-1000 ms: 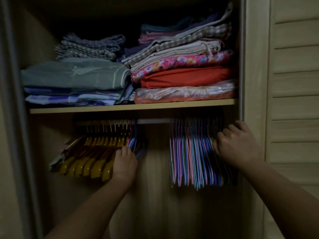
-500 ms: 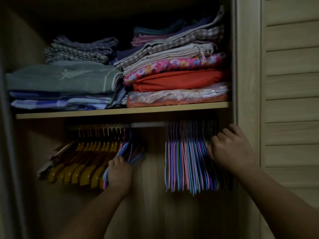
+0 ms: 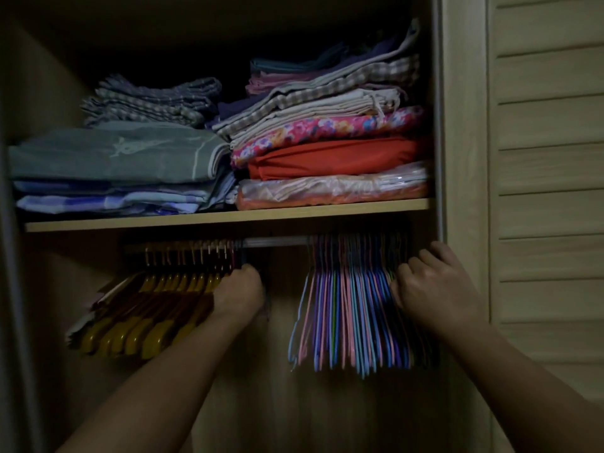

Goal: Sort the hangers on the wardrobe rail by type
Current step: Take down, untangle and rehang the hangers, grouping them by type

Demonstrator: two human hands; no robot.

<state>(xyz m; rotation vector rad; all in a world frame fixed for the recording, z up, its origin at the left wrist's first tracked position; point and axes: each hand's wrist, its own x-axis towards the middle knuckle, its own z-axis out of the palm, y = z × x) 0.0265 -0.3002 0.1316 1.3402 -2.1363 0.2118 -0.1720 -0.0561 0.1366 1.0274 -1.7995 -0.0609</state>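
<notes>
Two bundles of hangers hung on the rail (image 3: 277,240), with a bare stretch of it between them and between the two hands. The wooden hangers (image 3: 157,308) lay to the left of the left hand (image 3: 240,294), fanned out and tilted down to the left; the thin coloured hangers (image 3: 346,308) hung straight down just left of the right hand (image 3: 434,282). The left hand was curled up near the rail at the right end of the wooden bundle, seemingly gripping one or two dark thin hangers (too dim to be sure what it held). The right hand's fingers were bent against the right end of the coloured bundle, touching it. The rail ran left to right, so any stray thin hanger by the left hand probably needed to travel rightward along it, and the left hand was the nearer one.
</notes>
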